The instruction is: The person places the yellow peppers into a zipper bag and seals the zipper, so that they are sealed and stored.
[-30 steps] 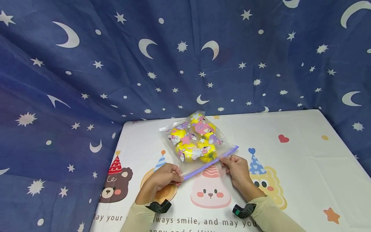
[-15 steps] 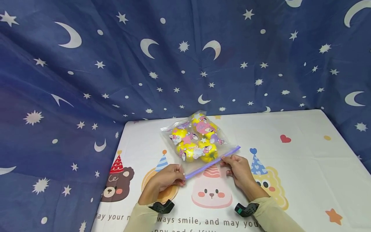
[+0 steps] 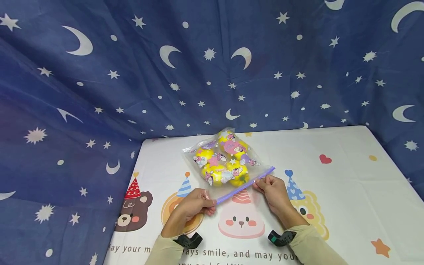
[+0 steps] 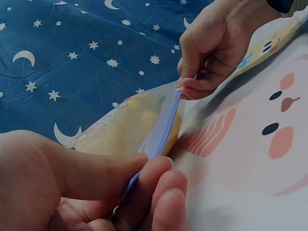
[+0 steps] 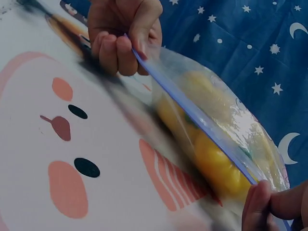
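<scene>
A clear zip bag (image 3: 216, 189) with pink and purple cartoon prints lies on the table, its purple zip strip (image 3: 236, 191) towards me. Inside it are several yellow bell peppers (image 3: 239, 175); a green stem shows on one. My left hand (image 3: 195, 204) pinches the strip near its left end between thumb and curled fingers, as the left wrist view shows up close with the strip (image 4: 166, 122) between them. Farther along, my right hand (image 3: 273, 191) pinches the strip short of its right end. In the right wrist view the strip (image 5: 192, 113) runs taut between both hands.
A white tablecloth (image 3: 344, 191) printed with cartoon animals, hearts and lettering covers the table. Behind and to the left hangs a blue curtain (image 3: 198, 55) with moons and stars. Each wrist wears a small black device (image 3: 188, 241).
My left hand has shifted slightly to the right along the zip strip, covering more of its left end. The right hand keeps nearly the same place, and the bag has barely moved.
</scene>
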Action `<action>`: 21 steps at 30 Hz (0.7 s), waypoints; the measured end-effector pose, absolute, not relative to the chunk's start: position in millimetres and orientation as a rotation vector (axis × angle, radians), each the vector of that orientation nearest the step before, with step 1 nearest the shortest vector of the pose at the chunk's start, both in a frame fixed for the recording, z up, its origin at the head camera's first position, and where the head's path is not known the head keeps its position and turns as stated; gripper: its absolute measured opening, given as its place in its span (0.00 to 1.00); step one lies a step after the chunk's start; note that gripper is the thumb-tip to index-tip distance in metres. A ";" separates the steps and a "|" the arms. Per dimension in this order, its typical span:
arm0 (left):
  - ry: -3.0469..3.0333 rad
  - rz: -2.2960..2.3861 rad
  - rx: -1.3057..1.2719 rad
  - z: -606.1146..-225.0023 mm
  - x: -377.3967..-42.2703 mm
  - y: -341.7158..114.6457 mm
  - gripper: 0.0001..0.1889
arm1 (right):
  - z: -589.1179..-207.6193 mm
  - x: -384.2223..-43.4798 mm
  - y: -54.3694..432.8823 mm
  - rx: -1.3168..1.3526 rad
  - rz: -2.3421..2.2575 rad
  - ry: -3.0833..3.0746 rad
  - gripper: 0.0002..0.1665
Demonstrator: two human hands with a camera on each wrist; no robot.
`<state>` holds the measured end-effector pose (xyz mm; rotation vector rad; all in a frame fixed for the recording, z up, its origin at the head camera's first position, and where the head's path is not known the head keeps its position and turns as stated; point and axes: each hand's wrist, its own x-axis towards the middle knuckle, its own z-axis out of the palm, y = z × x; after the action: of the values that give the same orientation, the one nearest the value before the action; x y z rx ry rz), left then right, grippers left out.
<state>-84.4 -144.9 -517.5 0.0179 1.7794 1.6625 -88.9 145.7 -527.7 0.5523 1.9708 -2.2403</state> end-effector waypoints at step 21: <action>1.752 1.624 0.085 -516.3 -83.6 -143.0 0.14 | -540.1 -92.0 143.3 0.667 -2.237 1.911 0.25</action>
<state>-83.6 -143.0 -516.3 0.0847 1.7522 1.6239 -92.0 143.3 -540.1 0.6673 1.9109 -2.2372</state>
